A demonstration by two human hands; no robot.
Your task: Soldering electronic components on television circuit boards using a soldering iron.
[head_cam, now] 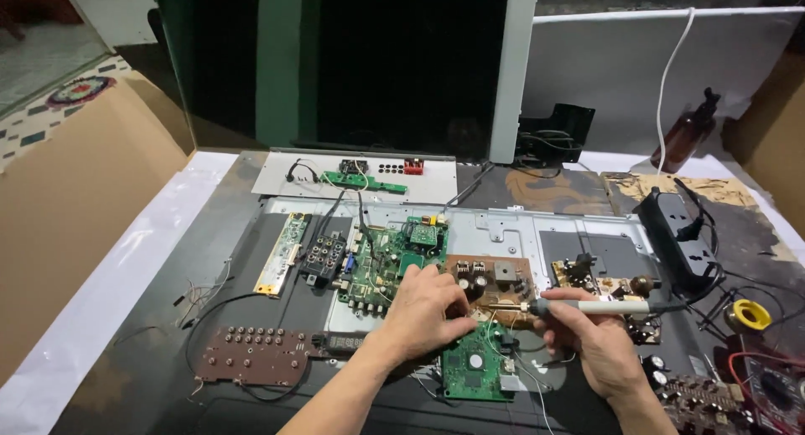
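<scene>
My right hand (597, 341) palm-down, fingers wrapped around soldering iron (587, 307), pale barrel level, metal tip pointing left over brown circuit board (490, 286). My left hand (426, 311) arched, fingers curled narrow, tips pressing board's near edge, gripping nothing I can make out. Small green board (474, 372) glossy, flat, just below.

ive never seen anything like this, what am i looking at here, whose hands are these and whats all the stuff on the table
This is one picture from a camera on a person's head, looking down at their own bare hands. On the table lies an opened flat screen chassis with several circuit boards: a large green board, a brown board and a small green board. The right hand holds a soldering iron, its tip pointing at the brown board. The left hand rests on the boards beside it. A solder spool sits at the right.
</scene>
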